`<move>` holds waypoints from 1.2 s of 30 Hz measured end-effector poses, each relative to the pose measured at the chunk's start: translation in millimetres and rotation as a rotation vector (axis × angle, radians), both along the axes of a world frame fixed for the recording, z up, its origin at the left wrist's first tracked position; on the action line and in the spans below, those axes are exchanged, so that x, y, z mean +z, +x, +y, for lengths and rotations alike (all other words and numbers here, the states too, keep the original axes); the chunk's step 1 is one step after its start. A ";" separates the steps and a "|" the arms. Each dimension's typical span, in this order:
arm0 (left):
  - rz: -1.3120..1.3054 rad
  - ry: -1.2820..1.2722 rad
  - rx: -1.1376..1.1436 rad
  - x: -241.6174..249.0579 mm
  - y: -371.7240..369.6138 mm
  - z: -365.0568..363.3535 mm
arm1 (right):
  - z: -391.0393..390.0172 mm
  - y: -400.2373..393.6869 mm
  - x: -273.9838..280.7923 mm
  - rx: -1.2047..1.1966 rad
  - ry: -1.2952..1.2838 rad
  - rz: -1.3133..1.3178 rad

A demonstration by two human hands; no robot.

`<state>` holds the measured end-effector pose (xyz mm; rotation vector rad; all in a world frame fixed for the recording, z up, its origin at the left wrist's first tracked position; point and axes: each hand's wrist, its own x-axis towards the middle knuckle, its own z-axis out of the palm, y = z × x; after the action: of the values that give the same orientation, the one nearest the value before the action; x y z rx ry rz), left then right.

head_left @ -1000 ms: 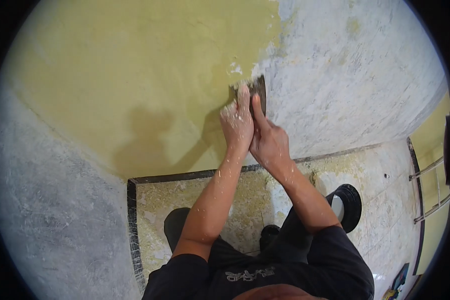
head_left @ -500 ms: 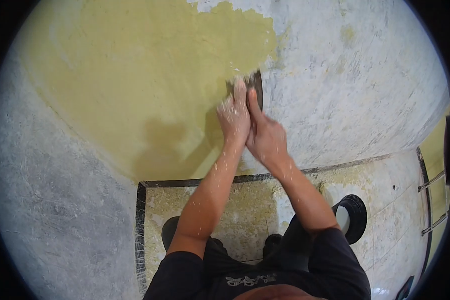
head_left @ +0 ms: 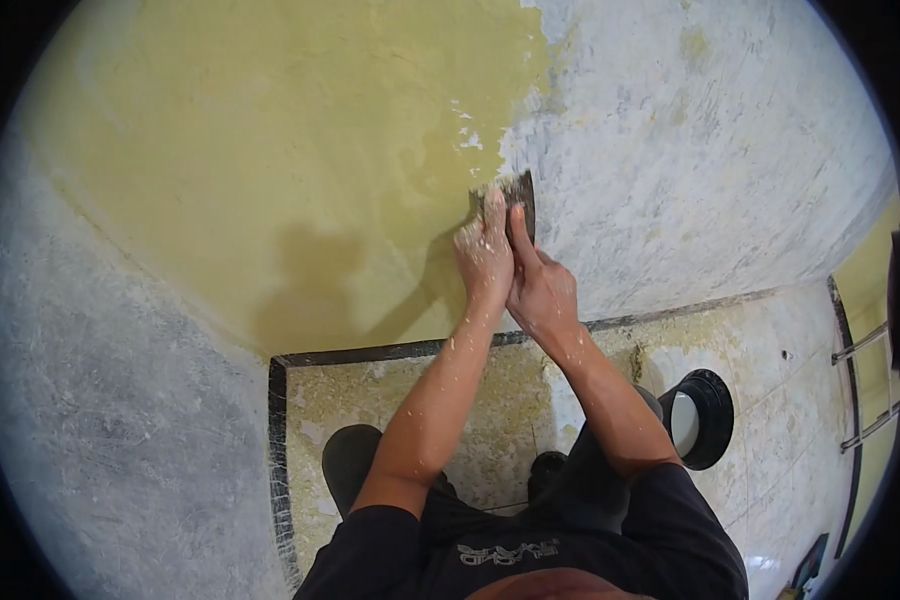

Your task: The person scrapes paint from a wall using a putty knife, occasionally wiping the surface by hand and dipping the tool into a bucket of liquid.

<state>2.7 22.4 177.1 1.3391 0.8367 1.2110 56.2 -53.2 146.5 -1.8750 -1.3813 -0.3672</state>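
Both my hands grip one dark, flat scraper (head_left: 523, 192), whose wide blade lies against the wall where the yellow paint (head_left: 320, 130) meets the bare whitish surface (head_left: 660, 180). My left hand (head_left: 485, 245) is closed on it, with a finger stretched up along the blade and pale flakes over the skin. Pressed beside it, my right hand (head_left: 545, 290) is closed too, its thumb pointing up the blade. The scraper's handle is hidden by my hands. Small white bare patches (head_left: 470, 140) show in the yellow paint just above the blade.
Yellow paint flakes (head_left: 370, 395) litter the tiled floor, edged by a black border (head_left: 390, 352). Right of my legs stands a black bucket (head_left: 712, 420) with something whitish inside. A scraped grey wall (head_left: 120, 400) rises at left. Metal bars (head_left: 865, 345) and a dark tool (head_left: 810, 565) appear at right.
My hands and the scraper have moved down and slightly right in view. More white bare patches and a ragged paint edge now show above the blade.
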 end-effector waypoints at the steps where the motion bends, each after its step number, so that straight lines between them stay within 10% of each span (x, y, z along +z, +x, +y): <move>1: 0.012 -0.009 -0.031 11.4 -1.8 5.2 | 4.7 -3.4 12.1 -0.025 0.010 -0.010; 36: 0.035 -0.085 -0.007 -49.0 -9.4 17.2 | 15.2 -6.5 -43.0 0.033 -0.026 -0.008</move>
<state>-6.8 39.6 128.1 1.2966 0.8976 1.1376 49.6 -38.0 103.5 -1.8714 -1.4275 -0.3418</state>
